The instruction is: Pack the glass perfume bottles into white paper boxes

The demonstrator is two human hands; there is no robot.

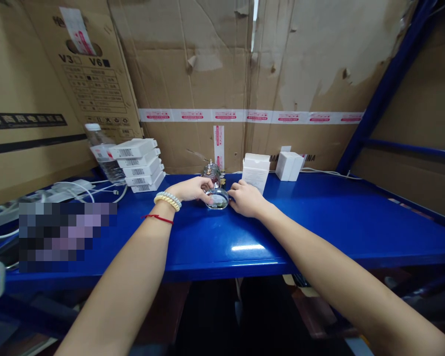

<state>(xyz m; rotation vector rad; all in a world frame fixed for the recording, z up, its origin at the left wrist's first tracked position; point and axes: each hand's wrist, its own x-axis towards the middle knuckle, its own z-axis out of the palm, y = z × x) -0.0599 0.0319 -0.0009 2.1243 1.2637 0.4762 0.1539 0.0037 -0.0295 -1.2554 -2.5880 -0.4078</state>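
Observation:
On the blue surface lies or stands a rounded clear glass bottle (pixel 217 199), its posture hard to tell. My left hand (pixel 193 189) grips its left side between thumb and fingers. Close to its right side is my right hand (pixel 246 199), with fingers curled; whatever they may hold is hidden. A second glass bottle (pixel 210 171) with a gold-coloured spray top stands just behind, partly covered by the left hand. Small gold-and-dark pieces (pixel 223 181) sit beside it. An upright white box (pixel 256 170) stands behind my right hand, its lower part covered.
Several white boxes (pixel 141 165) are stacked at the left, before a plastic water bottle (pixel 104 155). Another white box (pixel 289 165) stands back right. White cables (pixel 85 192) and a power strip (pixel 72 187) lie left. Cardboard (pixel 193 64) walls the back; a blue post (pixel 378 94) rises right.

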